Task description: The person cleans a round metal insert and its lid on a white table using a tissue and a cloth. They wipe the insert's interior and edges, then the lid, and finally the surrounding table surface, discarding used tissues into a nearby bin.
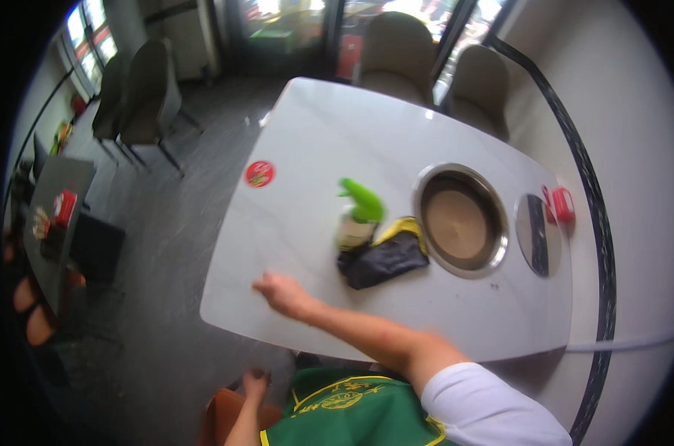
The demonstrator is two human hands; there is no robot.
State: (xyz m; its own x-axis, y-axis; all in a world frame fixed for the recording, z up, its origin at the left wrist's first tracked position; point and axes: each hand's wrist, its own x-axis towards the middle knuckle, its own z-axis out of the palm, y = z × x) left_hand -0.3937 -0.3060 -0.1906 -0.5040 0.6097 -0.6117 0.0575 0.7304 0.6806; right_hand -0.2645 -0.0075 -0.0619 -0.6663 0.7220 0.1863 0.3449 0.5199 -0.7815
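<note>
My right hand (281,292) reaches across the white marble-patterned table (292,223), low over its near left corner. Its fingers look curled, but blur hides whether anything is in them. My left hand (256,382) hangs below the table edge, beside a brown chair (217,415); whether it grips something dark there is unclear. Farther in on the tabletop, a spray bottle with a green trigger head (364,200) stands against a folded black cloth (390,262) with a yellow part. Right of the cloth, a round metal-rimmed well (459,223) is sunk into the table.
A round reflective disc (540,237) and a red plastic container (562,205) lie by the wall. A red round sticker (260,174) marks the table's left side. Upholstered chairs (395,58) stand at the far edge. Another table (58,223) is at left.
</note>
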